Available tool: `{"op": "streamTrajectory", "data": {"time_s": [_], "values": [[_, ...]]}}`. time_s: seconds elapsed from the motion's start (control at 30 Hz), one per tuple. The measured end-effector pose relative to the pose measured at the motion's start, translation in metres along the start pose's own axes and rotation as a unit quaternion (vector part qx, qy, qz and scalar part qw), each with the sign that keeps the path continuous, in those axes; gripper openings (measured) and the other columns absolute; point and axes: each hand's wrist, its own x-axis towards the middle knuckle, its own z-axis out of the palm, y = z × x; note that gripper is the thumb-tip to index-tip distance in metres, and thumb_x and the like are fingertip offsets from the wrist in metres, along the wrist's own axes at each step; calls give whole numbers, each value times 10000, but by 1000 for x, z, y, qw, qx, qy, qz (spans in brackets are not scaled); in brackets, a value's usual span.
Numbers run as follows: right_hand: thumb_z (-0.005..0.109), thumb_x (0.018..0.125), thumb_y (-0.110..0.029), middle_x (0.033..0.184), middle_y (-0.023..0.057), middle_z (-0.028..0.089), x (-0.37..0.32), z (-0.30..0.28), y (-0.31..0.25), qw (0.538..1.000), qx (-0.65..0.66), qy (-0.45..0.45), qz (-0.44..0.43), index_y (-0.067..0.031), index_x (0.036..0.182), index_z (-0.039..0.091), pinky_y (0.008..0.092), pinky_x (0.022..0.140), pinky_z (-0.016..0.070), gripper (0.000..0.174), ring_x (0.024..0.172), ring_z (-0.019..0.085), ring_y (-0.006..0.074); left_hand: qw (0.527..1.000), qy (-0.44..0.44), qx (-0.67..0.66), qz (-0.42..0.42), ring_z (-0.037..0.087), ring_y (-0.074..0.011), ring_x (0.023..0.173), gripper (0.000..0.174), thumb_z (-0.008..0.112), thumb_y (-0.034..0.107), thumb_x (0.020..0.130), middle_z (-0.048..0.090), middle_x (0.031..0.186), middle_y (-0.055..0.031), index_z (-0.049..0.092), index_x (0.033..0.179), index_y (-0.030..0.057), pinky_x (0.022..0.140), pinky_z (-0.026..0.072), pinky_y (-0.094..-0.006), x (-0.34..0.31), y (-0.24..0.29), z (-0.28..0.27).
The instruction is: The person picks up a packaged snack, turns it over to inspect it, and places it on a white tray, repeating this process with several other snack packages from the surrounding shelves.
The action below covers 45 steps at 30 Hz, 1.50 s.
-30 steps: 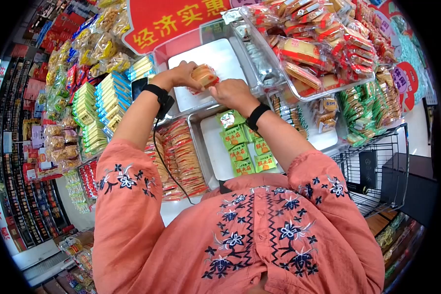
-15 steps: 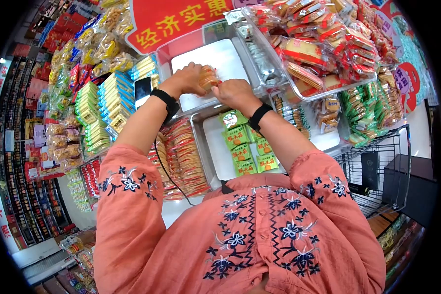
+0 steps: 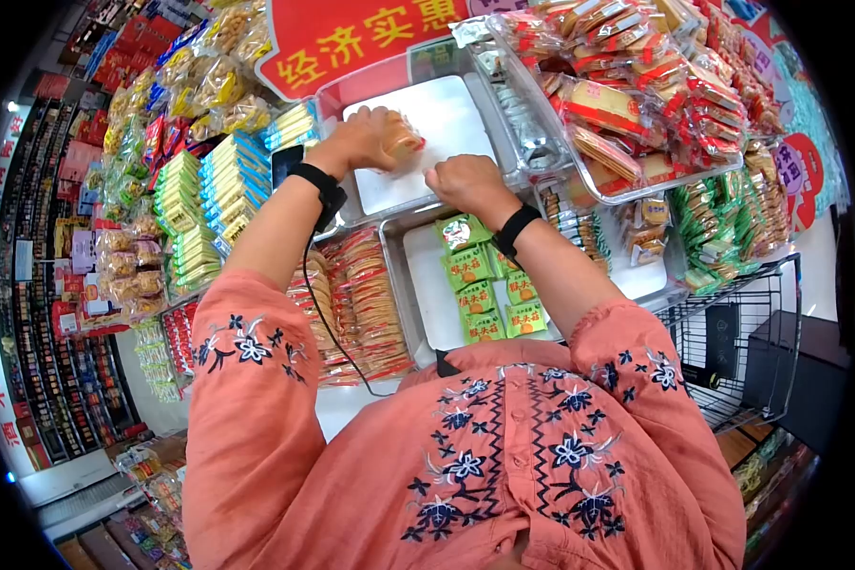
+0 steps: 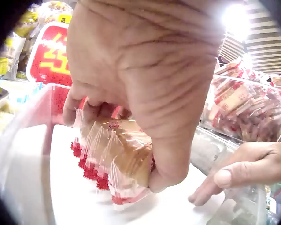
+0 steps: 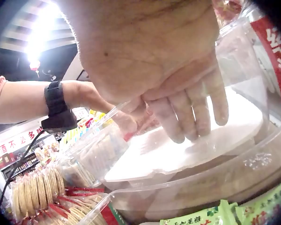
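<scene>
Golden-brown snacks in crinkled clear plastic with red ends [image 4: 133,136] sit in a row, gripped between thumb and fingers of my left hand [image 3: 361,140], over the white floor of a clear plastic bin [image 3: 454,106]. Nearby, my right hand [image 5: 150,65] has fingers extended, slightly apart. Behind stands a red sign with yellow characters [image 3: 370,28]; farther off, dark, packed shop shelves [image 3: 47,275].

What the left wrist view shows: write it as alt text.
A bare left hand grips a row of clear, red-edged plastic snack packets over a flat white base in a clear plastic bin; the empty right hand is nearby.
</scene>
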Motion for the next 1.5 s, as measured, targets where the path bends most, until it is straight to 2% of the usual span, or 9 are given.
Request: {"op": "streamTrajectory", "data": {"time_s": [0.1, 0.13, 0.33, 0.6, 1.13, 1.5], "values": [[440, 941, -328, 748, 189, 700, 0, -1, -2, 1000, 8, 14, 8, -58, 702, 728, 504, 683, 530, 461, 715, 683, 374, 998, 60, 27, 3, 559, -423, 1121, 906, 830, 359, 585, 568, 1161, -267, 471, 1331, -8, 971, 479, -442, 3, -22, -5], [442, 939, -326, 743, 191, 698, 0, -1, -2, 1000, 7, 16, 7, -57, 700, 726, 504, 674, 530, 459, 710, 681, 375, 998, 53, 26, -23, 559, -422, 1121, 896, 830, 357, 585, 558, 1178, -271, 474, 1323, -5, 973, 478, -442, 6, -29, -7], [461, 934, -320, 713, 195, 688, -1, 6, 1, 997, 1, 71, -18, -53, 668, 709, 507, 630, 531, 451, 673, 675, 380, 996, 47, 51, -58, 569, -423, 1129, 904, 823, 356, 580, 555, 1197, -266, 463, 1334, 11, 971, 488, -454, 23, -46, -9], [494, 931, -310, 681, 185, 677, -3, 7, 1, 994, -5, 103, -34, -56, 637, 688, 502, 606, 533, 434, 640, 667, 374, 994, 24, 75, -78, 562, -411, 1175, 937, 808, 423, 602, 547, 1245, -244, 443, 1379, 48, 1004, 464, -470, 34, -46, -11], [494, 932, -317, 694, 176, 686, -2, 5, 0, 996, -10, 82, -24, -57, 655, 700, 493, 615, 536, 433, 660, 674, 365, 986, 22, 133, -96, 492, -395, 1267, 950, 795, 410, 594, 544, 1288, -218, 438, 1398, 51, 1105, 359, -483, 39, -45, -12], [487, 940, -330, 708, 177, 691, -2, 4, 0, 997, -4, 70, -14, -52, 665, 707, 488, 640, 542, 448, 677, 681, 366, 983, 9, 164, -76, 507, -347, 1276, 979, 817, 480, 629, 550, 1296, -187, 439, 1424, 53, 1105, 357, -495, 36, -52, -8]]}}
